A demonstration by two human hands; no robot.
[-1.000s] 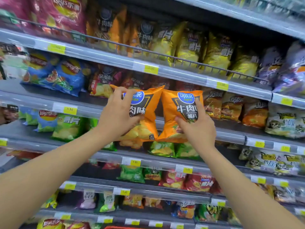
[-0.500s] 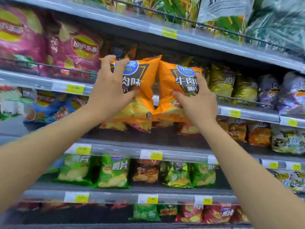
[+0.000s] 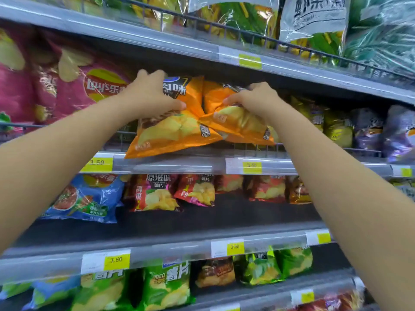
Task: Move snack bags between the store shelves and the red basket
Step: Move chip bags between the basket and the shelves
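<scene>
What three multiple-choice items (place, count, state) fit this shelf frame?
1. Where are the orange crinkly plastic chip bags? A) at the wire-railed shelf beside big pink Lay's bags; B) lowest shelf; C) in a basket.
2. How many orange bags are held? A) one; B) two; C) four.
3. The left hand is: A) hanging open; B) gripping an orange bag; C) pressing a price tag.
1A: they overhang its rail. 2B: the right hand holds the second. 3B: left fingers curl over the bag top.
</scene>
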